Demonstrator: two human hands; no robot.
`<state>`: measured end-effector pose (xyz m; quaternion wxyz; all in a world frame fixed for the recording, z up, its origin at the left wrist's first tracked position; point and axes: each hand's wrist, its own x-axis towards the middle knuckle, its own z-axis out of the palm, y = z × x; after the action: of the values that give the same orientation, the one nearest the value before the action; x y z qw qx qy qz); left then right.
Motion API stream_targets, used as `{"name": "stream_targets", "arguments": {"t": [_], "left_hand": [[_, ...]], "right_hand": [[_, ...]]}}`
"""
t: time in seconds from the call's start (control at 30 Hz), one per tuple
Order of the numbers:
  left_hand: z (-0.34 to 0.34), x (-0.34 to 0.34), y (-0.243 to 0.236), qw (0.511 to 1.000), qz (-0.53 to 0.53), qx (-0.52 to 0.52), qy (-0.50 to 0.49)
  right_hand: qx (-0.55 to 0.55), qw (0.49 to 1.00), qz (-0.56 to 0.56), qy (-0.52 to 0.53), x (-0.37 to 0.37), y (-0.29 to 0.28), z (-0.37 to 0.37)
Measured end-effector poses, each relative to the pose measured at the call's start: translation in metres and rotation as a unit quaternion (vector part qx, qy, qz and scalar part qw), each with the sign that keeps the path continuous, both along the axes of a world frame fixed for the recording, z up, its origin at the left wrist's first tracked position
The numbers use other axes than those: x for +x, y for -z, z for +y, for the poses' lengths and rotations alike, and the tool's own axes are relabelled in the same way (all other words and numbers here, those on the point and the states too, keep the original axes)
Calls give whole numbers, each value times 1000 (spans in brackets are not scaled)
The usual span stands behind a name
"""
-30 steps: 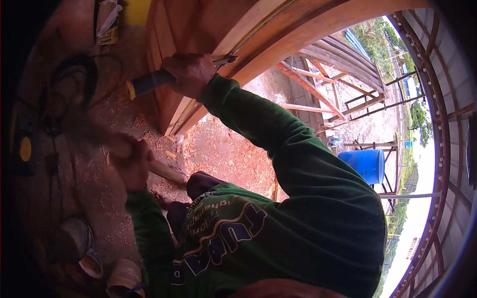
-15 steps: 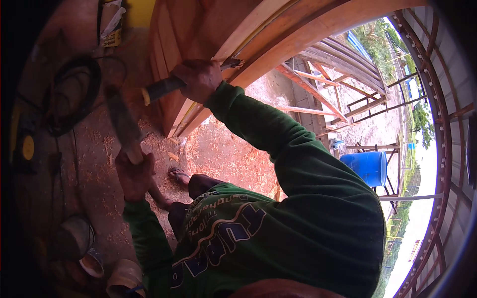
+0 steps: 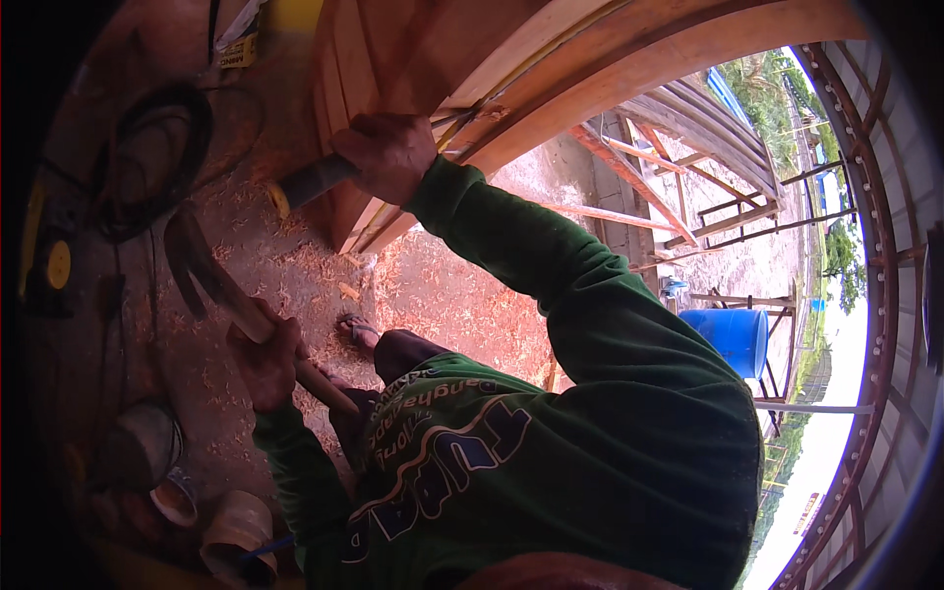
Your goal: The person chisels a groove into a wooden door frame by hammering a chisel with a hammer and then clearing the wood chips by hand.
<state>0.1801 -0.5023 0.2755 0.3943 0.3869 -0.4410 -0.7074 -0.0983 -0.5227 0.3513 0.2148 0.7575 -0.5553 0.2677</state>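
My right hand (image 3: 386, 157) grips a chisel (image 3: 308, 185) with a dark handle and yellow end, held against the long reddish wooden piece (image 3: 544, 74), at a slot along which a thin yellowish strip runs. Small shavings lie where the tool meets the wood. Below and to the left, my left hand (image 3: 265, 356) is wrapped round the wooden handle of a hammer (image 3: 234, 300), whose dark claw head is raised off the floor, short of the chisel's end.
Coiled black cable (image 3: 118, 172) and a yellow-black tool (image 3: 54, 261) lie at left, containers (image 3: 236, 541) at lower left. Shavings cover the floor (image 3: 442, 285) round my sandalled feet. Timber racks (image 3: 688, 147) and a blue barrel (image 3: 723, 339) stand outside at right.
The hammer in my left hand has swung, its blurred head rising, then tipping left. My right hand with the chisel has shifted only slightly at the wood. The view has moved slightly.
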Motion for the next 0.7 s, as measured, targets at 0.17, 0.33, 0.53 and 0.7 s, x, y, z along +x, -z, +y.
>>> {"name": "stream_targets", "arguments": {"t": [0.17,0.33,0.53,0.7], "left_hand": [[-2,-11,-10,1000,-2,5,29],[-14,-10,-5,998,-10,-23,49],[-19,-8,-11,998,-20,-35,48],[-24,-7,-35,999,37,-39,6]], "right_hand": [[6,1000,-2,27,0,-1,-2],[18,999,4,30,0,-7,-3],[30,999,8,36,1,-11,-3],[25,997,-33,59,-4,-18,-7]]}}
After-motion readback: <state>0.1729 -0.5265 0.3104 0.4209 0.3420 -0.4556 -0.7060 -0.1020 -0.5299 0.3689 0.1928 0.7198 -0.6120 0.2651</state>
